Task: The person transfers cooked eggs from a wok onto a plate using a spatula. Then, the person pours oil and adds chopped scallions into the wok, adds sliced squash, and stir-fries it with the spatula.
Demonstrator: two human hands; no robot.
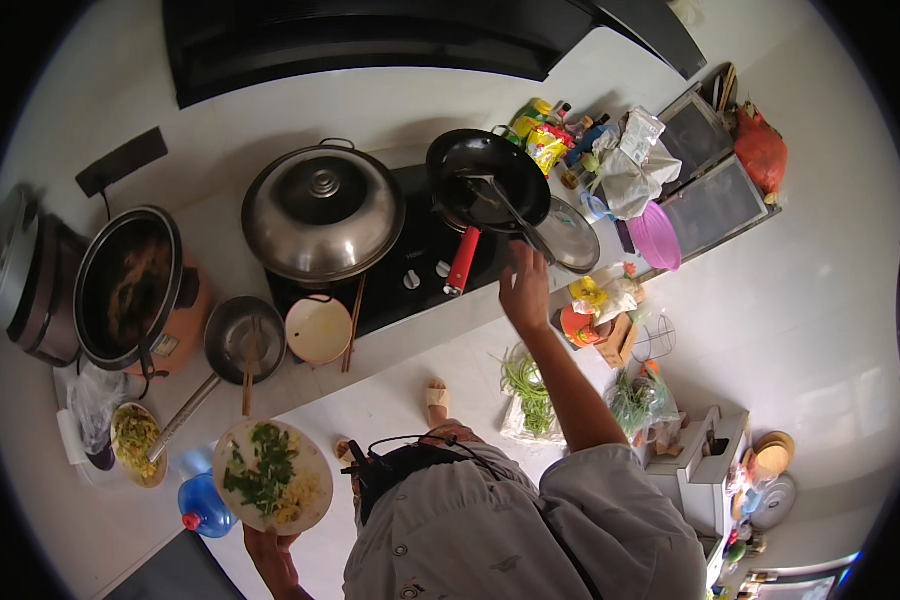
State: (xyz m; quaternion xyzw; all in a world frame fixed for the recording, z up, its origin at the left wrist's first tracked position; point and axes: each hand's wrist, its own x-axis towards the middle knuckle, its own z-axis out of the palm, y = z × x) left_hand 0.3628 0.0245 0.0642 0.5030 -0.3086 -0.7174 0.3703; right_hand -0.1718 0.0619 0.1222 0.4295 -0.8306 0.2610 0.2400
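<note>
My left hand [271,551] grips the rim of a plate [232,504] from below, at the lower left. Chopped green herbs [259,469] and a pale, minced ingredient [304,484] lie on it in separate piles. My right hand [525,281] is at the stove's front right, right beside the handle of a metal spatula [517,214]. Whether its fingers close on that handle is unclear. The spatula rests in a black wok [450,154] with a red handle [463,261]. The wok sits on the right side of the black gas stove [390,307].
A large lidded pan [300,244] covers the left burner. Left of it are a small pan [221,330] with chopsticks, a bowl [319,330], and an open cooker [172,300]. A glass lid [581,251], bottles and a pink basket [656,236] crowd the right. Green beans [529,386] lie on the floor.
</note>
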